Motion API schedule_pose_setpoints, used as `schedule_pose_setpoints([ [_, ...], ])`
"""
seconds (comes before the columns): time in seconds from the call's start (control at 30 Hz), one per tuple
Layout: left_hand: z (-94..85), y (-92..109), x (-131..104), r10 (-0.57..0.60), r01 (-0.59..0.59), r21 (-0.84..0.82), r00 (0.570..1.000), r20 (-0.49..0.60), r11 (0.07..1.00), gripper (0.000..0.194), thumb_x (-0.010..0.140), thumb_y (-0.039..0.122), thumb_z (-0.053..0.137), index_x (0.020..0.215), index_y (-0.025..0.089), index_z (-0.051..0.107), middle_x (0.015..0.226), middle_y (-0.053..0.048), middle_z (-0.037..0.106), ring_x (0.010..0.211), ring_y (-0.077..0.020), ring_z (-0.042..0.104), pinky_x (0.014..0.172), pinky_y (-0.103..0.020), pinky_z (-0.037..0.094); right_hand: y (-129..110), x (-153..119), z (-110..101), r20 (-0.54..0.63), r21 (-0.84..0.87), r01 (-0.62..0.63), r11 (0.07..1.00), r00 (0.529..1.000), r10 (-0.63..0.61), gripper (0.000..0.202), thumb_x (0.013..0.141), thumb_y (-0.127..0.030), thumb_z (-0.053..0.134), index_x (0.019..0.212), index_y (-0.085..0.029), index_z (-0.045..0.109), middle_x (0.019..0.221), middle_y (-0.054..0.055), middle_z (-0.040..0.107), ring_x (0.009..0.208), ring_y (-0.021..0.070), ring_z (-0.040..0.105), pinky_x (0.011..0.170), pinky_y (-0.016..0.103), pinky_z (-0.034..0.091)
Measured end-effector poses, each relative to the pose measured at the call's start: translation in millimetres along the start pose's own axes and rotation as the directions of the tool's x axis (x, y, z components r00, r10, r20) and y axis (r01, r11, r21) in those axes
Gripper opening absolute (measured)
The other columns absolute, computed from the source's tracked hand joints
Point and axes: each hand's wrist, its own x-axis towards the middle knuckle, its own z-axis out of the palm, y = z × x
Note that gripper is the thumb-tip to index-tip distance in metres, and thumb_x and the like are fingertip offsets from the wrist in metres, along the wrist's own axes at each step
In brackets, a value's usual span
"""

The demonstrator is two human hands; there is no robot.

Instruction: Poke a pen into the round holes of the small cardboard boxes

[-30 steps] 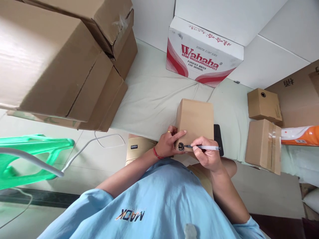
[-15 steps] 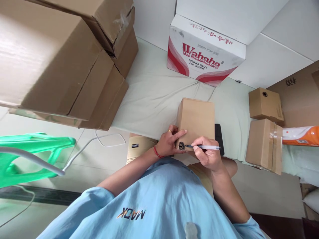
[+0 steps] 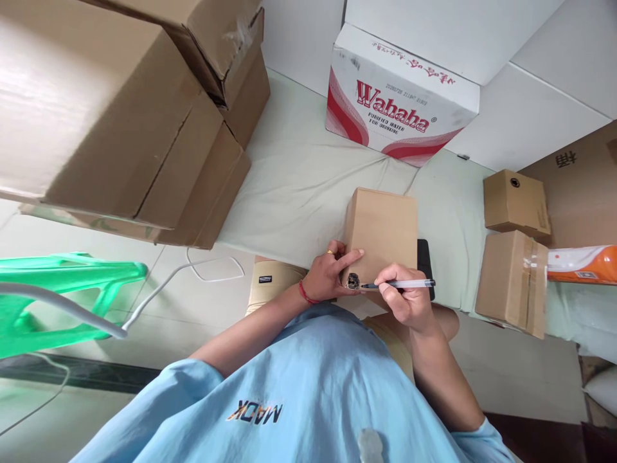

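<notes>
A plain brown cardboard box [image 3: 383,231] stands at the near edge of a surface covered with pale green cloth. Near its lower left corner is a small dark drawn patch [image 3: 353,280]. My left hand [image 3: 330,273], with a ring and a red wrist string, rests on the box's left side, thumb and fingers spread around the dark patch. My right hand [image 3: 405,299] is closed on a pen [image 3: 409,283], whose tip points left, just right of the patch. Whether the tip touches the cardboard is too small to tell. A black flat object [image 3: 424,267] lies partly behind the box's right side.
Large cartons [image 3: 120,122] are stacked at the left. A Wahaha carton [image 3: 400,106] stands at the back. Small boxes [image 3: 511,276] and an orange-white package [image 3: 585,263] are at the right. A green stool [image 3: 91,260] and a white cable [image 3: 164,289] are at lower left.
The pen and my right hand have shifted slightly right relative to the dark patch. The whole view has moved a little. My left hand keeps its place on the box.
</notes>
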Motion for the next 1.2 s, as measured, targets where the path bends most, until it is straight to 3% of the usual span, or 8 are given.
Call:
schedule_pose_setpoints([
  [1.2,0.3,1.4,1.9,0.041,-0.042,-0.017,0.998,-0.054,0.999,0.098,0.082,0.08,0.079,0.159,0.028,0.046,0.114,-0.01,0.053,0.103,-0.0266,0.06,0.072,-0.033,0.057,-5.6,5.0,0.7,0.029,-0.014,-0.031,0.999,0.999,0.032,0.016,0.091,-0.015,0.058,0.079,-0.023,0.064,0.06,-0.006,0.056,0.051,0.0101,0.044,0.052,0.026,0.034],
])
